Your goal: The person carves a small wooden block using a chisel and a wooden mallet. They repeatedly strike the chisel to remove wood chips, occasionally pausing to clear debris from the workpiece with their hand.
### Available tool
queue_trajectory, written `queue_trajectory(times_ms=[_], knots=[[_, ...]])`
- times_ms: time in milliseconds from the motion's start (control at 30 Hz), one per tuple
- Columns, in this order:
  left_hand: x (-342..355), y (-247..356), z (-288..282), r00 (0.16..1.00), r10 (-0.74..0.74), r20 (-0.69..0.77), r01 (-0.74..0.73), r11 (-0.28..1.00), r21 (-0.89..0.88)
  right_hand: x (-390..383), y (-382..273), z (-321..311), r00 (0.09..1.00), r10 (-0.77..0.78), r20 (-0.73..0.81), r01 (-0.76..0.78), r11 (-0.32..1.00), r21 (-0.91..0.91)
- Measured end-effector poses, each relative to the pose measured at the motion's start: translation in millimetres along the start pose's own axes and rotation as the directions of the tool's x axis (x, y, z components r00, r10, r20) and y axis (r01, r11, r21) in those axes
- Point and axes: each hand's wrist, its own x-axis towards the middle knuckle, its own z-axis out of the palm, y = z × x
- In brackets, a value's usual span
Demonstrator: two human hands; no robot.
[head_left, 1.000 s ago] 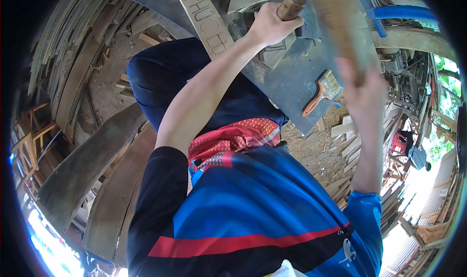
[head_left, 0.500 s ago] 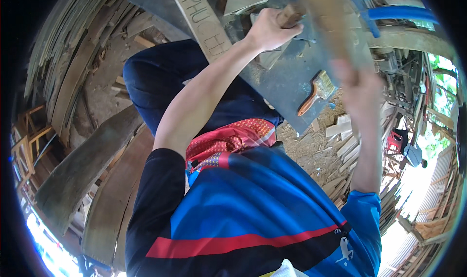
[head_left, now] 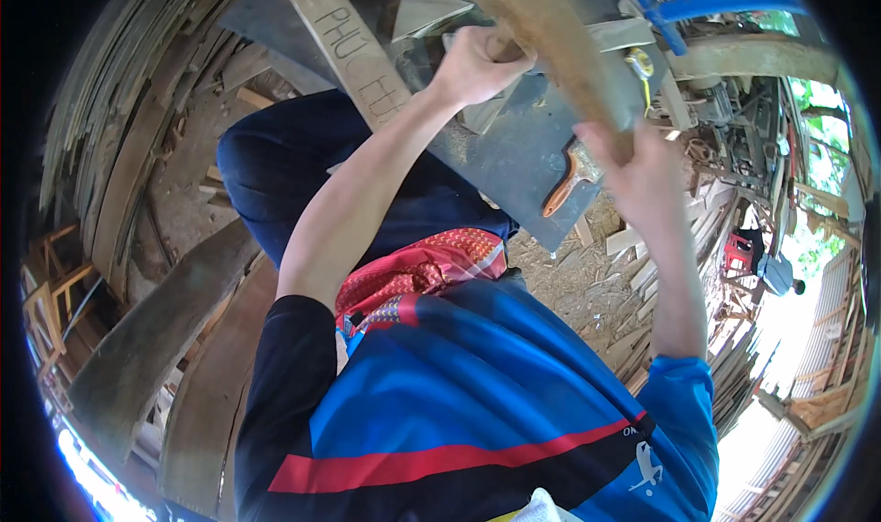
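Observation:
My left hand (head_left: 470,71) is wrapped round the wooden handle (head_left: 502,49) of an upright chisel, over the dark worktable (head_left: 518,155). Its blade is hidden below my fist. In my right hand (head_left: 644,173) is a long wooden mallet (head_left: 555,45), slightly blurred, its thick end slanting up and left just beside the chisel handle. I cannot tell whether the two touch. Beyond my left wrist lies a pale board (head_left: 341,47) with hand-drawn letters. A flat paintbrush (head_left: 567,183) with a brown handle rests near my right hand, partly covered by it.
A yellow tape measure (head_left: 640,61) and wood offcuts (head_left: 427,13) lie on the table. A blue frame (head_left: 725,6) stands at the far right. Long planks (head_left: 206,375) lie at my left, and stacked strips (head_left: 110,91) line the far left. Shavings (head_left: 574,274) cover the floor.
The right hand and mallet have swung left, bringing the mallet closer to the chisel handle. The whole view has shifted slightly, and the tape measure now shows. My left hand keeps its grip.

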Motion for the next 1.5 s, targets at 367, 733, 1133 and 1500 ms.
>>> queue_trajectory(times_ms=[367,733,1133,1500], knots=[[-5.2,-11.5,-1.4,0.998,-0.045,-0.031,0.048,0.995,0.09,0.3,-10.4,-2.4,0.983,-0.175,-0.057,0.177,0.984,0.029],[-0.1,-1.8,-6.0,0.999,-0.005,0.045,0.005,1.0,0.002,5.3,1.9,6.1,0.978,-0.152,-0.146,0.177,0.968,0.177],[30.1,-11.0,-30.7,0.976,-0.183,-0.115,0.129,0.921,-0.368,-15.7,80.0,100.4,0.833,0.427,0.351,-0.539,0.768,0.346],[-22.1,12.9,-52.2,0.961,-0.018,-0.277,-0.134,0.843,-0.521,-28.1,97.3,142.7,0.767,0.442,0.465,-0.617,0.708,0.344]])
